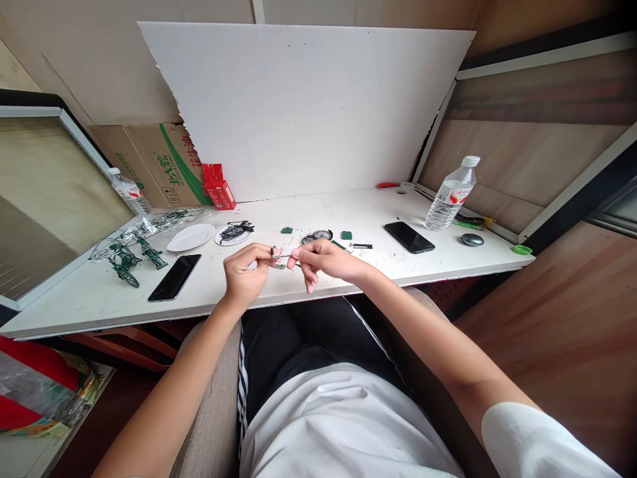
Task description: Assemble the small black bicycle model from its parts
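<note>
Above the front edge of the white table, my left hand (247, 271) pinches a small dark part with thin wire-like bits. My right hand (326, 259) comes in from the other side, thumb and forefinger closed on a thin rod-like piece (285, 256) that reaches toward the left fingertips. Its lower fingers hang loosely bent. Exactly how the two small parts meet is too fine to make out. Just behind the hands lie black spoked wheels (323, 235), one green block (347, 235) and a smaller green block (287, 230).
On the left are green model bicycles (124, 262), a phone (174, 277), a white plate (191, 237) and another plate holding black parts (235, 232). A second phone (409, 237), a water bottle (452, 192) and a round grey lid (472, 239) stand right. A white board (308, 113) rises behind.
</note>
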{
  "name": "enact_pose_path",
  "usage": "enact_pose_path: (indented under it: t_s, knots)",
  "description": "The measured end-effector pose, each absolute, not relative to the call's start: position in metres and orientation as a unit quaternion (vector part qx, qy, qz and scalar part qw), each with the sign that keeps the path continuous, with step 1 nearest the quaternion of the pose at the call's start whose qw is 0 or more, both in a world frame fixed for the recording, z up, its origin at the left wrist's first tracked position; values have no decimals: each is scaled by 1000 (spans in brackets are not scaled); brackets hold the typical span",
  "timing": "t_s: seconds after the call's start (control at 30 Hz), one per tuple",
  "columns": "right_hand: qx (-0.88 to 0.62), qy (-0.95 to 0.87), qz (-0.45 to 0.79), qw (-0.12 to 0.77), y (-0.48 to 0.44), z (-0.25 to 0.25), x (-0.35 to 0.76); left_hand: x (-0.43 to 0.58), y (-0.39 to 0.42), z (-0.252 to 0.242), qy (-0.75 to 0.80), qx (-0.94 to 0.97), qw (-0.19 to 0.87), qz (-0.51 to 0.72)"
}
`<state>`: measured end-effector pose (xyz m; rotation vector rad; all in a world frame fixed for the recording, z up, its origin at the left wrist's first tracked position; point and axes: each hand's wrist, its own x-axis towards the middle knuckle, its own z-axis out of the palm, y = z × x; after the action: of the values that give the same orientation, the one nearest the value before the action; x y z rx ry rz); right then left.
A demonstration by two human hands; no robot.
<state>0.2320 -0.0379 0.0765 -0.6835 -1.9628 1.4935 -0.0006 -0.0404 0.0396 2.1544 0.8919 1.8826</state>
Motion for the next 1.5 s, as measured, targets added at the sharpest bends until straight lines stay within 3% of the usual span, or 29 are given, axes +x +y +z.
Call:
enact_pose_path:
  t_s: [0.1,0.33,0.47,0.8,1.13,1.3,1.5]
  knots:
    - [-275,-775,479,307,-44,81,231,1,-42,43,298,699,122,638]
    - [-301,-899,47,315,-54,81,229,6,-43,47,302,658,213,657]
    - [-304,-905,-15,298,-51,78,230,7,-44,47,297,654,214,662]
    - [-321,-879,136,324,-51,71,222,9,-44,42,301,639,199,680]
    - [-312,-728,491,363,-56,66,208,-2,-39,38,323,675,88,657]
    - [-264,-605,676,327,-46,61,208,-5,-41,45,308,703,44,639]
    - [-252,-583,696,335,-48,62,203,-8,-43,55,277,726,39,628]
